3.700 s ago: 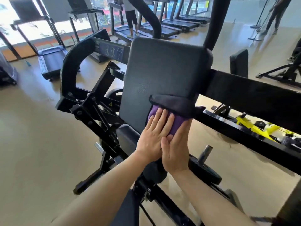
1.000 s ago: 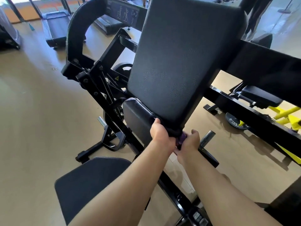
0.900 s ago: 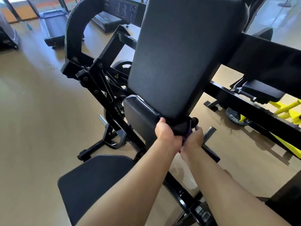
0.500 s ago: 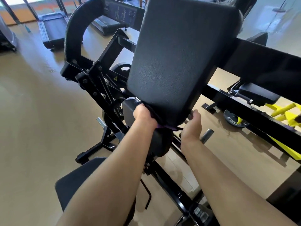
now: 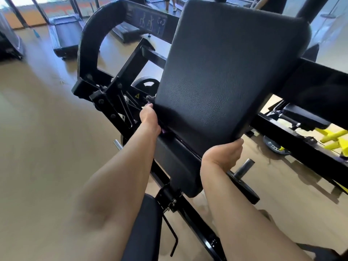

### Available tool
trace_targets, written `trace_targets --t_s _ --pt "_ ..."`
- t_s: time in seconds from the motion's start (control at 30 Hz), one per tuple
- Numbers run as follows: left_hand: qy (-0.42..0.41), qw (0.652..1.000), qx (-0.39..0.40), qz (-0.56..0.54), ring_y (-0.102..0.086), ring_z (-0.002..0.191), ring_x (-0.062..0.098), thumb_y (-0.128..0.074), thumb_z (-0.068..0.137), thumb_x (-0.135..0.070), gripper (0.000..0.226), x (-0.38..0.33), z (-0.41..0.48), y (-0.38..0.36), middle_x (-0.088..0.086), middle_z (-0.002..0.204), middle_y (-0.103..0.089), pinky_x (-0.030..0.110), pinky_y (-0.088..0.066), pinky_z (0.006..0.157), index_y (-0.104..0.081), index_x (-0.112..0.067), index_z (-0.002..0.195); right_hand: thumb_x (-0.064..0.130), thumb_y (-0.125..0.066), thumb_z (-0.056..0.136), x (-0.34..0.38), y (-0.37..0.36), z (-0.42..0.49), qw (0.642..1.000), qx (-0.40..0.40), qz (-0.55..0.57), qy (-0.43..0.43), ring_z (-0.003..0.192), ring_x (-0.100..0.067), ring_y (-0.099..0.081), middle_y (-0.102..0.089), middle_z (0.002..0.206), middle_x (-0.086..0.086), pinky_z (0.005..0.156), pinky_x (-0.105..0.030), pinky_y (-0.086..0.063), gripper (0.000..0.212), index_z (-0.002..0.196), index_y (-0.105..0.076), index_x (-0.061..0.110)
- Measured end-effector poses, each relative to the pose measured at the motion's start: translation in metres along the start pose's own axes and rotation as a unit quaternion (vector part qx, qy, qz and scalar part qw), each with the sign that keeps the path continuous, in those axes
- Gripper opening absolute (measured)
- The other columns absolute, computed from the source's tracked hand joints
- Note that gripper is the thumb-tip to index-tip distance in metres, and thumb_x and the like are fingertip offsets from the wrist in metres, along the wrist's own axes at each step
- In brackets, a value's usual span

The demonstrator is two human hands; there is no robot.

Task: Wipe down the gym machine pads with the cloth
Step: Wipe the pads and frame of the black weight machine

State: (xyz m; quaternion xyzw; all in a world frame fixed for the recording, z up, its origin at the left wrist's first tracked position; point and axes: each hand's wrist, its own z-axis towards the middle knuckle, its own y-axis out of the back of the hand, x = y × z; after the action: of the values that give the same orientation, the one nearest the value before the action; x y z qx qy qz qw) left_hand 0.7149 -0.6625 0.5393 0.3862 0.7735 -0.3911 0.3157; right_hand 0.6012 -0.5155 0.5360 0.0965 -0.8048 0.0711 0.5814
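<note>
The big black back pad (image 5: 222,72) of the gym machine fills the middle of the head view. My left hand (image 5: 149,117) grips the pad's lower left edge with the purple cloth (image 5: 164,131) under it; only small bits of cloth show by the fingers. My right hand (image 5: 223,155) holds the pad's lower right corner, fingers hooked behind it and hidden. A smaller black pad (image 5: 177,166) sits just below, between my forearms. The seat pad (image 5: 145,232) lies at the bottom.
The machine's black steel frame (image 5: 113,102) stands left of the pad, and a long black beam (image 5: 305,147) runs to the right. Weight plates and a yellow machine (image 5: 333,136) lie at right. Treadmills (image 5: 66,38) and a person's legs are at the back.
My hands have moved apart along the pad's bottom edge. The left hand slid left and up the pad's left side with the cloth; the right hand went to the lower right corner.
</note>
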Motion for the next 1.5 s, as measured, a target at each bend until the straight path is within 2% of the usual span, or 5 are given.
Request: trace_targets --t_s 0.4,0.63,1.07,1.2,1.5 --pt "-0.170 0.968 0.084 0.164 -0.051 0.134 0.016 -0.054 0.090 -0.024 0.041 -0.007 0.012 0.005 0.001 0.138 -0.061 0.040 -0.034 0.118 -0.065 -0.029 0.129 0.041 -0.021 0.095 -0.006 0.000 -0.003 0.999 -0.016 0.018 0.046 0.088 -0.026 -0.052 -0.069 0.113 -0.013 0.081 -0.028 -0.038 0.056 0.107 -0.064 0.007" --pt "-0.019 0.998 0.036 0.052 -0.056 0.116 0.031 -0.040 0.100 -0.043 0.039 0.034 -0.033 0.009 -0.001 0.136 -0.055 0.057 -0.055 0.068 -0.043 -0.040 0.139 0.047 -0.021 0.097 -0.004 0.003 -0.005 0.999 -0.009 0.003 0.038 0.106 -0.039 -0.060 -0.069 0.118 -0.016 0.086 -0.036 -0.041 0.057 0.110 -0.062 0.011" --pt "0.206 0.966 0.139 -0.076 -0.065 0.112 0.038 -0.049 0.091 -0.058 0.056 0.113 -0.162 0.006 0.014 0.127 -0.067 0.052 -0.048 0.101 -0.060 -0.017 0.127 0.048 -0.038 0.105 -0.020 0.066 0.017 0.946 0.251 -0.009 -0.206 0.123 -0.041 -0.060 -0.061 0.137 -0.020 0.103 -0.046 -0.050 0.053 0.128 -0.062 0.007" --pt "0.156 0.979 0.126 0.037 -0.069 0.102 0.040 -0.058 0.093 -0.024 0.034 0.121 -0.181 0.013 0.022 0.112 -0.071 0.057 -0.053 0.095 -0.062 -0.003 0.119 0.045 -0.047 0.097 -0.010 0.096 0.012 0.912 0.310 -0.158 -0.216 0.069 -0.033 -0.063 -0.072 0.097 -0.020 0.053 -0.029 -0.050 0.045 0.102 -0.068 0.006" --pt "-0.207 0.884 0.094 0.408 -0.070 0.079 0.018 -0.066 0.069 -0.047 0.029 0.054 -0.203 0.030 -0.008 0.079 -0.072 0.036 -0.058 0.078 -0.068 -0.022 0.083 0.020 -0.057 0.092 0.068 0.116 -0.018 0.951 0.222 -0.176 0.123 0.087 -0.027 -0.063 -0.070 0.088 -0.003 0.078 -0.033 -0.050 0.013 0.086 -0.066 0.013"
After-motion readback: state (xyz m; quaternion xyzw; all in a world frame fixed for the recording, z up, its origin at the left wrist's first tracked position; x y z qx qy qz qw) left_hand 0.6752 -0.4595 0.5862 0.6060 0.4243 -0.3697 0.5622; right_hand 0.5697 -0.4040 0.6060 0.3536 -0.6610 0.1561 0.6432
